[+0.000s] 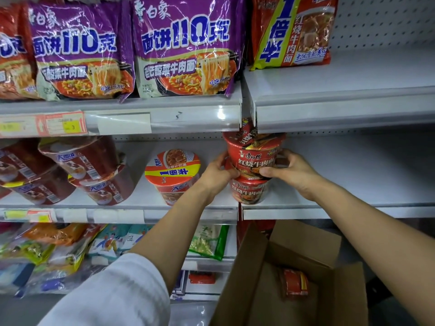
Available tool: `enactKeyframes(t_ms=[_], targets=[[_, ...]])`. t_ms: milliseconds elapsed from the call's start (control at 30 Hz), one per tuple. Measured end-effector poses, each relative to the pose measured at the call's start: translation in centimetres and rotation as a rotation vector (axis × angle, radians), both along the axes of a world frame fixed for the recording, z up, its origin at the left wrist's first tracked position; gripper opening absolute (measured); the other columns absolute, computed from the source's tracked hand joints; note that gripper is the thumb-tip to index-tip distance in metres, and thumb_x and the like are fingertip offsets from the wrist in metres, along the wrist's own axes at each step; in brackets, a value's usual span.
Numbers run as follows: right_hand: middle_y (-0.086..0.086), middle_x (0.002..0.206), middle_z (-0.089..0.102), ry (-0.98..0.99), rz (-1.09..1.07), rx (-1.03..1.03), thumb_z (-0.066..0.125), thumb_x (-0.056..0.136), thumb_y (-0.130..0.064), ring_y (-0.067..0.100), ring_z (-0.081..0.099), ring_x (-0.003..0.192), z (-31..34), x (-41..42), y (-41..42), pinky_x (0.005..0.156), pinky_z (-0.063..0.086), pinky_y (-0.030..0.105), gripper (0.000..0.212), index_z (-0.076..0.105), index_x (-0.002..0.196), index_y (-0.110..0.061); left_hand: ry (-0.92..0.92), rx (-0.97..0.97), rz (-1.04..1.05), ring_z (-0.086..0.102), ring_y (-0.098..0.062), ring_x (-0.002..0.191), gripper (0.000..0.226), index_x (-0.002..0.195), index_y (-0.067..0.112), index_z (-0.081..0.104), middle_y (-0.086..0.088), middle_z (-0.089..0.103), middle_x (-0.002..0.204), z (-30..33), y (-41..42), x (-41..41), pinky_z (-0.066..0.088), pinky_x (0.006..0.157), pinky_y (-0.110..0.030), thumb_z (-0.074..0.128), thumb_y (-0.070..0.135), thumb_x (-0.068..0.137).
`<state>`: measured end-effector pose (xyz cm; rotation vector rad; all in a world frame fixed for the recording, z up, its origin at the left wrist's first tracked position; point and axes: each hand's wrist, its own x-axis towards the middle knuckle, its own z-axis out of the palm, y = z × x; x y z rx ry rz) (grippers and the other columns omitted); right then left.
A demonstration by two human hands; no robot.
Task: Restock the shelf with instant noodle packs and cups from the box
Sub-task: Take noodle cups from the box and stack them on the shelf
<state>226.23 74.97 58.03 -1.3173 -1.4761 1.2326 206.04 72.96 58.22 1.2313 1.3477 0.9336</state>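
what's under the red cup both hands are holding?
Another red noodle cup of the same kind, standing on the shelf. The held cup and both hands cover its lid.

Right of stack: middle shelf (353, 184) bare, open to the back wall.
Left of stack: gap, then a lone cup (173, 176).
Above: upper shelf edge (341, 114) touches the top cup (255, 149).
Far left: tilted cups (80, 170) crowd the shelf.

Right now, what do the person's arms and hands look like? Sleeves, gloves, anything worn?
Both hands are bare: no gloves, rings or watch visible on the left hand or the right hand. The left arm has a white sleeve pushed up, leaving the forearm uncovered. The right forearm is uncovered as far as the frame edge; no sleeve shows there.
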Motion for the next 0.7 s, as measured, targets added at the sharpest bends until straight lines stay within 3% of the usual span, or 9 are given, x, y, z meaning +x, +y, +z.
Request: enactKeyframes(t_ms=[500, 700], targets=[[0.004, 0.133, 0.054, -0.019, -0.044, -0.007, 0.084, 0.072, -0.018, 0.02, 0.054, 0.116, 0.23, -0.07, -0.53, 0.098, 0.045, 0.034, 0.08, 0.041, 0.139, -0.015, -0.038, -0.02, 0.014, 0.044, -0.026, 0.135, 0.071, 0.151, 0.021, 0.032, -0.005, 0.046, 0.147, -0.19, 0.33, 0.72, 0.036, 0.114, -0.05, 0.059, -0.003, 0.09], [0.001, 0.127, 0.056, -0.026, -0.057, -0.015, 0.084, 0.072, -0.016, 0.021, 0.054, 0.118, 0.43, -0.3, -0.93, 0.101, 0.046, 0.038, 0.077, 0.042, 0.136, -0.015, -0.055, -0.017, 0.038, 0.046, -0.024, 0.133, 0.072, 0.15, 0.02, 0.034, -0.002, 0.052, 0.136, -0.39, 0.16, 1.0, 0.037, 0.113, -0.048, 0.055, -0.008, 0.087]])
